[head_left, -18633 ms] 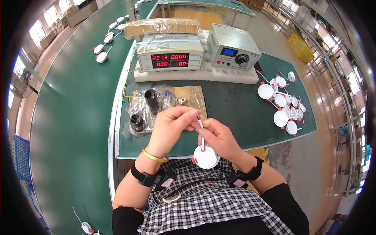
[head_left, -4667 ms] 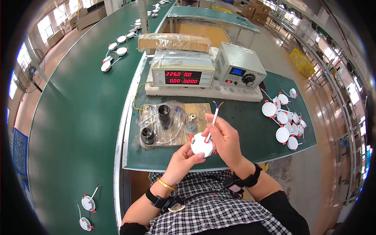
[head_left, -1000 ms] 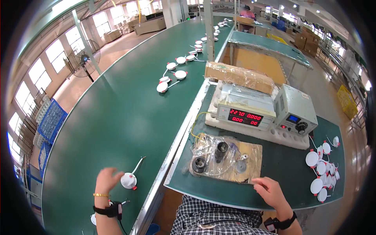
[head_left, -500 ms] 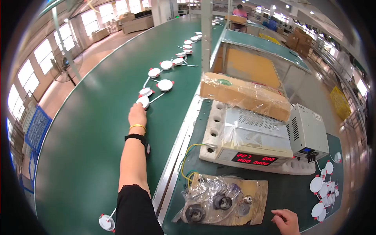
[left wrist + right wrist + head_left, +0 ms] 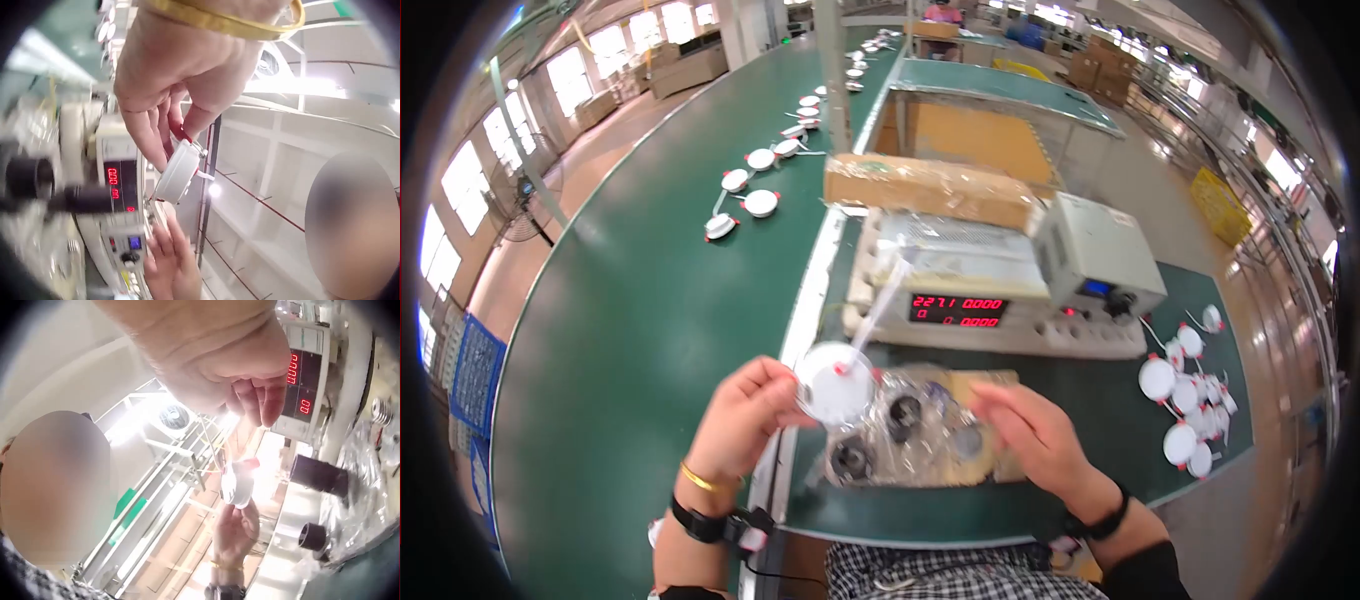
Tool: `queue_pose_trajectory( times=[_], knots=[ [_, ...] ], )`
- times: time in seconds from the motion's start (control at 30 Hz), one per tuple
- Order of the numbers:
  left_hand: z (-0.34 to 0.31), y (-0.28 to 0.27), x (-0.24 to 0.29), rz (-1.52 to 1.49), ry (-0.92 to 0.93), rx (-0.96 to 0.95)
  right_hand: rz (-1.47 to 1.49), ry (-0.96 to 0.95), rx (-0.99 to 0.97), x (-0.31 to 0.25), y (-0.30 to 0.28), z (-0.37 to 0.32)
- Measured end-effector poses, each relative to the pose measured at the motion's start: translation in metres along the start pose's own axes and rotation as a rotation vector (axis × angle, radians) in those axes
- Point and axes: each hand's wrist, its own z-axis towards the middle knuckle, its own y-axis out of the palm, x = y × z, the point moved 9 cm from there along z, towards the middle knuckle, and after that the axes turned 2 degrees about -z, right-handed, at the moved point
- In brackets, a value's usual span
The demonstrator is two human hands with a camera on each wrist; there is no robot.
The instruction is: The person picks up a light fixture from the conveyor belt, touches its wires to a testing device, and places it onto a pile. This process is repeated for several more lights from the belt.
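Note:
My left hand [image 5: 745, 415] pinches a round white downlight [image 5: 837, 385] by its edge, in front of the wooden board [image 5: 985, 385]. A white cable [image 5: 880, 312] rises from a red grommet on the lamp's back, blurred in the head view. Seen from the left wrist, the lamp body [image 5: 177, 172] is edge-on between thumb and fingers, with a red clip by the thumb. My right hand [image 5: 1040, 435] is over the board's right side, its fingers bent slightly and holding nothing. Two black sockets [image 5: 903, 415] stand on the plastic-wrapped board.
Behind the board, a power meter [image 5: 960, 308] with red digits and a grey voltage regulator [image 5: 1097, 255] rest on white foam. More downlights [image 5: 735, 180] line the green belt [image 5: 640, 350] at left. A pile of downlights [image 5: 1185, 400] lies on the bench at right.
My left hand has taken a downlight from the near end of the row on the belt and carried it back to the bench. The right hand has come up beside the board; the view has shifted.

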Motion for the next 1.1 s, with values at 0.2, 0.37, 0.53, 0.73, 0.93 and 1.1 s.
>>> queue_pose_trajectory(
  times=[0.2,0.37,0.53,0.73,0.93,1.1],
  knots=[
    [-0.050,0.105,-0.135,-0.265,-0.308,-0.202,0.345,0.135,0.087,0.018,0.008,-0.033],
    [-0.050,0.141,-0.101,0.817,0.325,-0.129,0.161,0.187,0.145,0.046,-0.001,-0.078],
    [-0.044,0.207,-0.052,1.033,0.847,-0.179,0.055,0.206,0.074,0.052,0.001,-0.097],
    [-0.037,0.207,-0.063,1.042,0.880,-0.162,-0.011,0.185,0.137,0.047,-0.002,-0.103],
    [-0.029,0.180,-0.080,0.689,0.533,-0.013,-0.048,0.132,0.248,0.039,-0.001,-0.100],
    [-0.024,0.149,-0.119,0.464,0.325,-0.015,-0.051,0.096,0.232,0.042,0.001,-0.096]
  ],
)
